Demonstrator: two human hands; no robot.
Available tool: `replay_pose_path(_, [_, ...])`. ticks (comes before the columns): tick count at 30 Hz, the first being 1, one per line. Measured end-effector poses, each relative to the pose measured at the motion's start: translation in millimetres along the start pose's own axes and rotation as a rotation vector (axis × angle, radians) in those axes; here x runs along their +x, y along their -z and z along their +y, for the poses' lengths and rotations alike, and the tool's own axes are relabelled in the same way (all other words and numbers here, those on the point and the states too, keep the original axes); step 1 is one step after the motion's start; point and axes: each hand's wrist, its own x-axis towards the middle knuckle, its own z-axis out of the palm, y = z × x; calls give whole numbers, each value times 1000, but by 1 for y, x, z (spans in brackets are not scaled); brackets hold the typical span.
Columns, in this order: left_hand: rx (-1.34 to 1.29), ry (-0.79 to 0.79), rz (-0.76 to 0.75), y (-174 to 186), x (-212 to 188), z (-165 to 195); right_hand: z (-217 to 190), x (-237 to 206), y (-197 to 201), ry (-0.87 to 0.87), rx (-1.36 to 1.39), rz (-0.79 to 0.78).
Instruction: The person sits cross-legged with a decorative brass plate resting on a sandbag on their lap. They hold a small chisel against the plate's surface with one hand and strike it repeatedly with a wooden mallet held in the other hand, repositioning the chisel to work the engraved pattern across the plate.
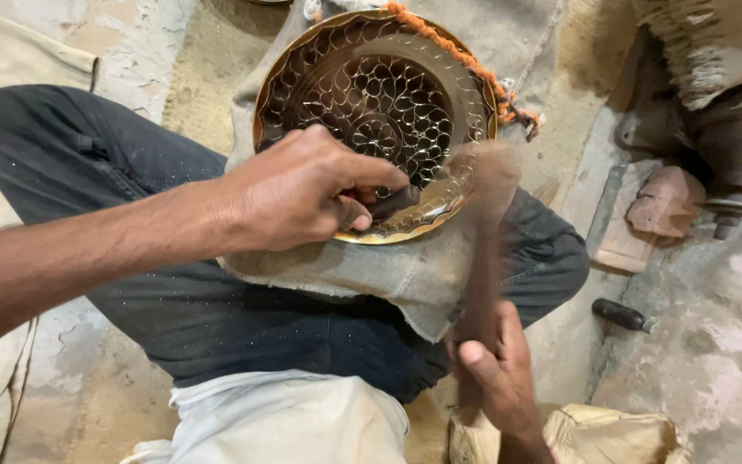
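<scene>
Left hand (302, 193) gripping punch (392, 202) at brass plate's (465, 86) lower rim — right hand (495, 369) clasping blurred mallet (487, 232), handle upright, just right.

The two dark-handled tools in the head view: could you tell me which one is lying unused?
The dark-handled tool on the floor, at right, lies untouched. The other, a punch, is gripped by the left hand against the brass plate.

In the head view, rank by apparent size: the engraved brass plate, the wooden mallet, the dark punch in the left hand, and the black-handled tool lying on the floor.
1. brass plate
2. wooden mallet, blurred by motion and nearer the camera, so its size is unsure
3 and 4. black-handled tool and dark punch: alike; the punch is mostly hidden in the left hand.
</scene>
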Motion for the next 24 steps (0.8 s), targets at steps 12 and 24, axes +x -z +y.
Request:
replay_pose_path(12, [-39, -10, -2, 5, 1, -1, -8, 3, -1, -83, 114, -10])
replay_pose_path(24, [-30, 6, -14, 2, 2, -4, 14, -1, 0, 15, 73, -144])
